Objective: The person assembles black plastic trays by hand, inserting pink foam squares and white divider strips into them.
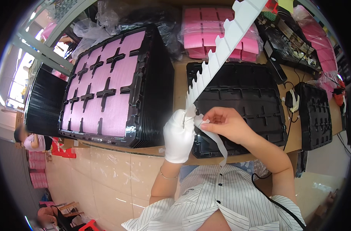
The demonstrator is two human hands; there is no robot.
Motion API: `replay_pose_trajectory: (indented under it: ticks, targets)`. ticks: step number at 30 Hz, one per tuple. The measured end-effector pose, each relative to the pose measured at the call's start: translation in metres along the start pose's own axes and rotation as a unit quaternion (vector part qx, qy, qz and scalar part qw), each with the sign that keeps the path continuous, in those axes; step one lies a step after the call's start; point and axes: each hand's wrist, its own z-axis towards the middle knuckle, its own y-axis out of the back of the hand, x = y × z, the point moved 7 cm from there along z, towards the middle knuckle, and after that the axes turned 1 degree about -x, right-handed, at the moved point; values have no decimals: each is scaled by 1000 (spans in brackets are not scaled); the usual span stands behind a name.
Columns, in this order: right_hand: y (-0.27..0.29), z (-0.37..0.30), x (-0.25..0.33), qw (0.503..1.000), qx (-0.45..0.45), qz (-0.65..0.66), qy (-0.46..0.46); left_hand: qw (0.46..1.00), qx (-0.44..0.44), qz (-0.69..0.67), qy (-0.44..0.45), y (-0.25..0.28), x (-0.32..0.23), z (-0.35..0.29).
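A long white strip, with a row of pointed tabs along one edge and lines across it, slants up to the far right. My left hand, in a white glove, is closed around its near end. Bare fingers of my right hand pinch a small white piece at that same end, close beside the glove. From there a narrow white tail hangs down toward my shirt. Behind and below the hands lies a black moulded tray with cross-shaped ridges. Exactly how the pinched piece joins the strip is hidden by my fingers.
A tall stack of black trays, with pink sheets in the top one, stands at left. Wrapped pink sheets lie at the back. More black trays and cables stand at right. Two people are at far left.
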Motion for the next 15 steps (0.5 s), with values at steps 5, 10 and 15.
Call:
replay_pose_trajectory:
  ticks: [5,10,15]
  targets:
    - [9,-28,16,959,-155,-170,165,998,40,-9,38,-14,-10,-3]
    - [-9,-81,37,599,-260,-495,572,995,46,-89,21,-33,-12,-5]
    - [80,-50,50,728,-356,-400,427,990,21,-85,114,-25,-3,-2]
